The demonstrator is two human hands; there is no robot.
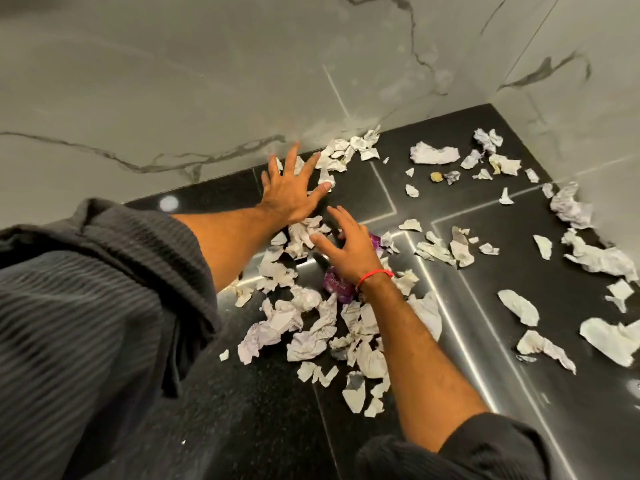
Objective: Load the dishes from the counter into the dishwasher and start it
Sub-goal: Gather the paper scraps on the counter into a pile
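Left hand flat, fingers spread, holding nothing. Right hand loosely open, empty, over paper scraps; purple wrapper beneath its wrist.

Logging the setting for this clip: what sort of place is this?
Probably a tiled corner indoors, perhaps a kitchen or bathroom; no dishes or dishwasher show. Glossy black floor with metal strips meets grey-veined marble walls. Torn paper scraps lie scattered under the left hand and right hand.

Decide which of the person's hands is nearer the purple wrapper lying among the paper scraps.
Right. The right hand hovers directly over the purple wrapper, partly covering it. The left hand is spread farther back, near the marble wall, clear of the wrapper.
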